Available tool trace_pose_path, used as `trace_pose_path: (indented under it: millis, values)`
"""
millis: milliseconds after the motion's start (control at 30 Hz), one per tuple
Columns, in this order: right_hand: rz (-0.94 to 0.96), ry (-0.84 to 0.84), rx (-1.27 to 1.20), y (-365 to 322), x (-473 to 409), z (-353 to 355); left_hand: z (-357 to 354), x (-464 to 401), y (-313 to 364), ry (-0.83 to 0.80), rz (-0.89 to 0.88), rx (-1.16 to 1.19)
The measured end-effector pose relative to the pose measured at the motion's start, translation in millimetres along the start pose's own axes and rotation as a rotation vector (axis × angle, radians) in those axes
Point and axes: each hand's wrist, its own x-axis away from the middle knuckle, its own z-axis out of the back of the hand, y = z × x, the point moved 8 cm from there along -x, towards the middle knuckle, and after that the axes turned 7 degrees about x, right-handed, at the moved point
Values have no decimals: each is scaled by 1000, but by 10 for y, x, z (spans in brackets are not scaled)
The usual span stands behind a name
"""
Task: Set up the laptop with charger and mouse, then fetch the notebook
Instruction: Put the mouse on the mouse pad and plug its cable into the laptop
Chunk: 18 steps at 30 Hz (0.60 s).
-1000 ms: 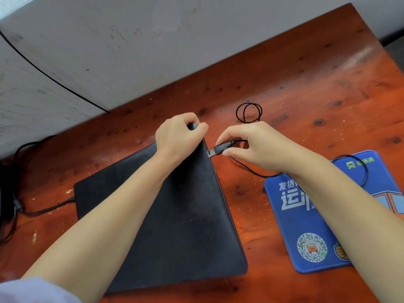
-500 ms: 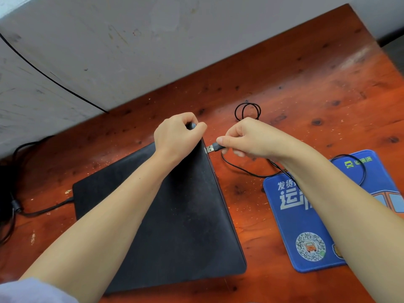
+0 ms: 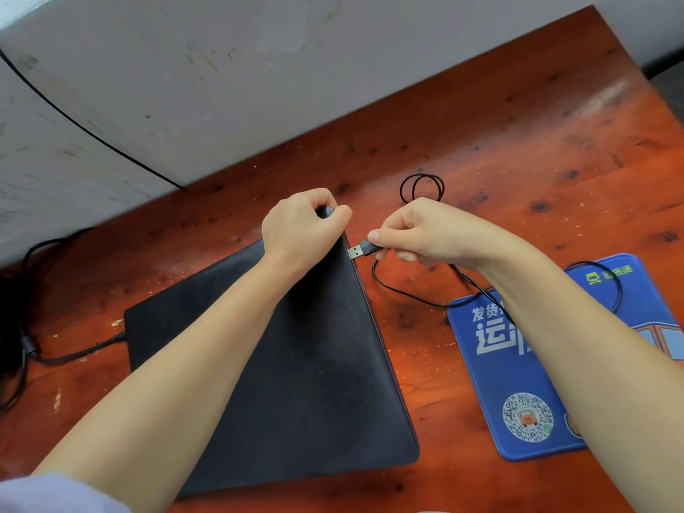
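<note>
Head view: closed laptop point(image 3: 281, 364) lies on the table point(image 3: 518, 149); left hand point(image 3: 299, 231) grips its far right corner, fingers curled over the edge; right hand point(image 3: 418, 231) pinches the USB plug point(image 3: 361, 250), metal tip just beside the laptop's right edge; cable point(image 3: 407, 296) trails over the mouse pad point(image 3: 518, 386); charger lead point(image 3: 74, 355) meets the laptop's left side.

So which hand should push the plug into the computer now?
The right hand. It already pinches the USB plug, whose metal tip sits right beside the laptop edge. The left hand grips the laptop's far corner, steadying it.
</note>
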Motion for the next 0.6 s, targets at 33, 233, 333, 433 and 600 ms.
trace_pose_path:
  millis: [33,233,333,433,600]
  values:
    - [-3,10,29,-20,5,20,2,1,3,1,-2,-2]
    - [15,113,285,-177,9,99,-51,-8,-9,-5,4,-32]
    - [-6,120,242,-90,15,72,-60,-11,-15,-8,5,-25]
    - [-10,109,186,-19,11,42,-43,-8,4,-5,-7,-21]
    - [-10,103,188,-79,26,59,-22,2,6,4,-5,-18]
